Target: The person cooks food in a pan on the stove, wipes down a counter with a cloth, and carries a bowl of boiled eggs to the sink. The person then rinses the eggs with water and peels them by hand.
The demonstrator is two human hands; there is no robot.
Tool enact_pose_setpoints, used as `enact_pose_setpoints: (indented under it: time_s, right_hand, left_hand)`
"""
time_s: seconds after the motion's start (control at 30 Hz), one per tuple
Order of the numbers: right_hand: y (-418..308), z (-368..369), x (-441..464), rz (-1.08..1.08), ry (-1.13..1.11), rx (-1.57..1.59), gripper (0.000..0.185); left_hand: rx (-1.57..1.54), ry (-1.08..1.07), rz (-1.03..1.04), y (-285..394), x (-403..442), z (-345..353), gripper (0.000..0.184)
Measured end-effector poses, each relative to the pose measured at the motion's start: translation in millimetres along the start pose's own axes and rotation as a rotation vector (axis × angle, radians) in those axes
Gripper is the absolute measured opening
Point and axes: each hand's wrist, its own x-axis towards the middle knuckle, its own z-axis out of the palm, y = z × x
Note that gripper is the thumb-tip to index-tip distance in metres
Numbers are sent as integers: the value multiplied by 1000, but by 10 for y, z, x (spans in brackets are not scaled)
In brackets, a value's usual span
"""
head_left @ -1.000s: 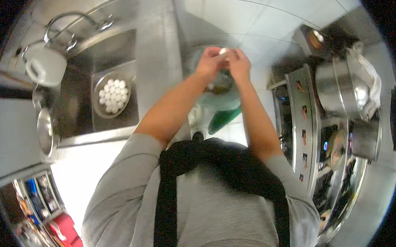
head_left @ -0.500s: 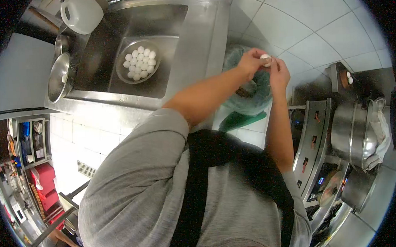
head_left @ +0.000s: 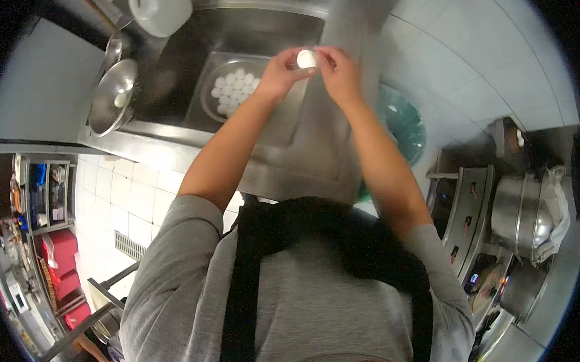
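Observation:
A white egg (head_left: 306, 58) is between my two hands, above the right edge of the sink basin. The fingers of my left hand (head_left: 283, 74) are closed around its left side. My right hand (head_left: 339, 75) pinches at the egg's right side with thumb and fingertips. Below and left of my left hand, a round bowl (head_left: 207, 102) in the sink (head_left: 169, 89) holds several white eggs (head_left: 237, 86). A metal bowl (head_left: 102, 111) tilts at the sink's left edge with one white egg (head_left: 121, 99) in it.
A bin with a green plastic liner (head_left: 404, 127) stands right of the sink, by the tiled wall. A white plastic jug (head_left: 159, 12) is at the back left. A stove (head_left: 466, 218) and a large metal pot (head_left: 515, 213) are on the right. Another person's arm (head_left: 93, 351) shows lower left.
Both my hands have moved left with the egg, from above the lined bin to above the sink's edge. The view has shifted, and the egg shows whiter.

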Motion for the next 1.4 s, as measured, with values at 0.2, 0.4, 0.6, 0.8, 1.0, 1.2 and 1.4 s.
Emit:
enact_pose_setpoints:
  time_s: [0.2, 0.4, 0.6, 0.8, 1.0, 1.2, 1.4]
  right_hand:
    - [-102, 1265, 85, -25, -65, -65, 11]
    - [-73, 2243, 176, 101, -115, -70, 14]
    - [-285, 2671, 188, 100, -106, 63, 16]
    - [-197, 2795, 262, 231, -195, -82, 15]
    - [1, 2891, 337, 317, -223, -160, 17]
    - [150, 2914, 347, 277, -196, -242, 17]
    - [650, 2971, 132, 366, -483, -211, 21]
  left_hand:
    - [142, 94, -63, 6, -106, -1186, 44]
    - [30, -4, -184, -161, -30, -2203, 49]
    - [23, -23, -149, -173, 60, -2672, 48]
    - [183, -83, -134, -247, 214, -2816, 41]
    - [79, -167, -193, -333, 340, -2930, 43]
    - [-7, -220, -164, -390, 350, -2972, 44]
    - [-359, -149, -176, -309, 270, -2920, 47]
